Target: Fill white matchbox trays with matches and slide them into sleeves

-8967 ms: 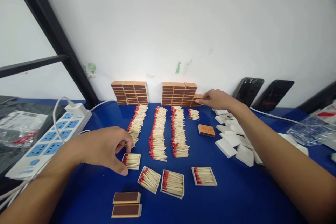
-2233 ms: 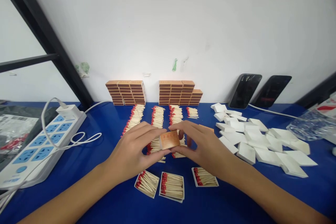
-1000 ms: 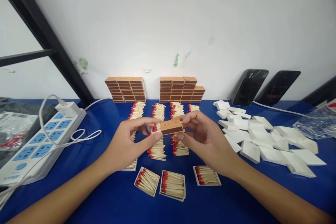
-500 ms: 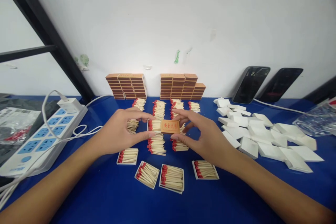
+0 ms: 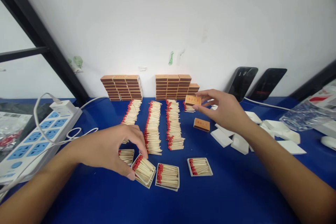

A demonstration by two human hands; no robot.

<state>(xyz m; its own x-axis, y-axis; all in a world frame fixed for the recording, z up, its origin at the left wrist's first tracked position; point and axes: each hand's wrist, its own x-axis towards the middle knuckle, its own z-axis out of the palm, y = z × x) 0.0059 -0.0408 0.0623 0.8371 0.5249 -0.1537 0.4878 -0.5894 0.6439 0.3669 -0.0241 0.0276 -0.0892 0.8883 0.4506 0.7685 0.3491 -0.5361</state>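
My left hand (image 5: 115, 148) pinches a white matchbox tray (image 5: 144, 168) full of red-tipped matches between thumb and fingers. This tray rests over or just above another filled one, mostly hidden beneath it. Further back, my right hand (image 5: 223, 108) grips an orange matchbox sleeve (image 5: 192, 100) by its right end. Below that sleeve lies a second orange matchbox sleeve (image 5: 201, 125) on the blue table. Other filled trays stand near the front: a tray left of centre (image 5: 126, 156), a tray in the middle (image 5: 168, 175) and a tray at right (image 5: 200, 166).
Rows of loose matches (image 5: 153, 126) lie mid-table. Stacked matchboxes (image 5: 121, 87) line the wall. White trays (image 5: 240, 143) are scattered at right, with phones (image 5: 243, 80) leaning behind and a plastic bottle (image 5: 309, 108). A power strip (image 5: 42, 136) with white cables sits at left.
The filled tray and the sleeve, together at centre before, are now apart. My left hand moved toward the front-left with the tray; my right moved right and back with the sleeve.
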